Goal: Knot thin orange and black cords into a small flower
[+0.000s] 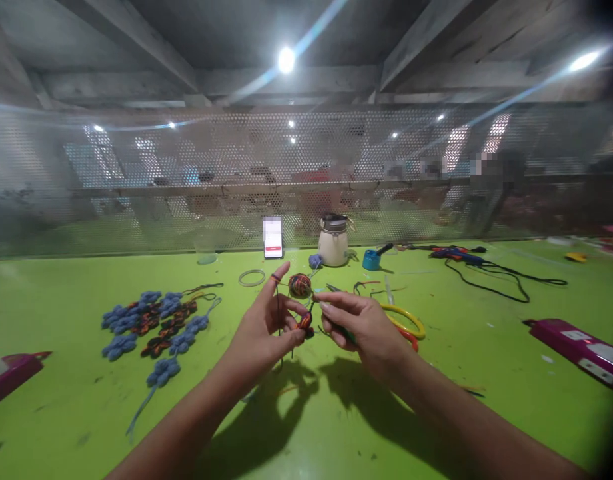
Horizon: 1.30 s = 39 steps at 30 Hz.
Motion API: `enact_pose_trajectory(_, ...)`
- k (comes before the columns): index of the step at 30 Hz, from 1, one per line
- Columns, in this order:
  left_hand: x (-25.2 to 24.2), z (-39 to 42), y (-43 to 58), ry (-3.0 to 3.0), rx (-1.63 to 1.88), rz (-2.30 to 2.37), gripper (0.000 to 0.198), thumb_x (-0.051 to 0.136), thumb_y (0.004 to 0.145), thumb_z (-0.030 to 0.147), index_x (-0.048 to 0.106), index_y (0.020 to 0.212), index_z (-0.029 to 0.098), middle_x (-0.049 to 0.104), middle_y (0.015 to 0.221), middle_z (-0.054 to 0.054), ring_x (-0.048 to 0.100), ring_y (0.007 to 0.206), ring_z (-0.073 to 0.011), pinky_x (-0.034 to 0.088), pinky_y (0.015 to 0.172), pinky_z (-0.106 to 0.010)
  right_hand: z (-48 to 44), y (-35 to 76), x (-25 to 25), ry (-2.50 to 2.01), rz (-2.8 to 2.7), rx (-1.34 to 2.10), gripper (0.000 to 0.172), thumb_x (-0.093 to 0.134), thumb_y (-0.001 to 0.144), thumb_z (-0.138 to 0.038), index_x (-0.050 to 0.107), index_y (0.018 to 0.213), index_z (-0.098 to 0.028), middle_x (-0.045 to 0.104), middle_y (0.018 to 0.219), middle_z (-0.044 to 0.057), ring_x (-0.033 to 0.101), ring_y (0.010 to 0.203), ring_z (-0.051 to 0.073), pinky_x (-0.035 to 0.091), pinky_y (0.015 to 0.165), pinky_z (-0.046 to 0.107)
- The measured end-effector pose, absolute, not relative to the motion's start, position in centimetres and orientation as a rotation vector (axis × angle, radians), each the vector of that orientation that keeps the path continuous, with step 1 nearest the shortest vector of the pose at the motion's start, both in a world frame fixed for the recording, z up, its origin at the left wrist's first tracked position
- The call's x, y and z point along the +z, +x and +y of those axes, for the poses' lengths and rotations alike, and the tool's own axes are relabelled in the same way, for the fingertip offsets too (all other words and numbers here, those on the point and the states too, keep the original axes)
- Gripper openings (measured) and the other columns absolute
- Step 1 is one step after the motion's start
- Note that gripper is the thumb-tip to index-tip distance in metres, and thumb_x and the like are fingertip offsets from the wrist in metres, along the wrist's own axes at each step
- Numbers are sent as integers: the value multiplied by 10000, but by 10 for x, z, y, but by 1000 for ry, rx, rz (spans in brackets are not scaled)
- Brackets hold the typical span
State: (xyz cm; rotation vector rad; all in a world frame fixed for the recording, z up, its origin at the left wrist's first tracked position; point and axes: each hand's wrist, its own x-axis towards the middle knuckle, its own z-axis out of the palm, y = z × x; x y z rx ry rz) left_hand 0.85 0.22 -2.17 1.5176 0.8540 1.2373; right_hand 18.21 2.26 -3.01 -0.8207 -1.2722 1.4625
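My left hand (266, 320) pinches a small dark, orange and purple crochet piece (305, 323) between thumb and fingers. Its index finger points up, with dark yarn looped around it and strands hanging down. My right hand (364, 323) is closed around a crochet hook (347, 335) with a dark green handle, partly hidden by the fingers. The hook's tip is too small to make out, but a dark strand runs from the piece up to the right fingertips. Just beyond the hands lies a multicoloured yarn ball (300, 285).
Blue and dark-orange crocheted flowers (121, 320) lie at left. Behind stand a phone (273, 238), a pale jar (333, 247) and a blue pot (371, 260). Yellow-and-red scissor-like handles (411, 317) lie beside my right hand. A purple power strip (576, 347) and corded tool (456, 255) are at right.
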Motion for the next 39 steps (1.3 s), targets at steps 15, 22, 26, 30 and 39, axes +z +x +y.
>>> enact_pose_trajectory(15,-21,3,8,1053,1196,649,951,721,653,29,189,1413,238,636,796,-23,634,598,-142,469,587,-251,13,174,-36,-738,-1427,1377,244,681,751,-302,696,953,-167,557,552,-25,422,394,57,296,380,197)
enact_pose_trajectory(22,-14,1,4,1092,1244,699,909,708,678,42,203,1404,253,601,756,2,657,612,-174,459,534,-238,16,179,-33,-784,-1570,1207,270,639,777,-289,683,1016,-172,513,531,-44,403,392,61,323,381,206)
enact_pose_trajectory(26,-12,0,2,1074,1245,653,909,691,694,28,175,1407,255,602,755,6,656,618,-163,464,558,-235,16,182,-32,-845,-1703,994,217,617,796,-277,707,962,-170,514,521,-32,424,414,77,349,408,224)
enact_pose_trajectory(30,-10,-1,-1,1083,1242,612,953,686,702,36,109,1424,266,595,747,11,645,609,-162,453,524,-224,15,185,-26,-848,-1817,746,168,612,803,-261,726,895,-179,604,593,11,453,428,90,366,413,240)
enact_pose_trajectory(39,-7,-2,-3,1028,1268,561,873,643,712,10,166,1415,208,584,714,6,613,632,-149,449,577,-227,14,189,-21,-687,-1979,409,155,577,834,-176,715,904,-182,669,685,37,557,562,132,431,524,270)
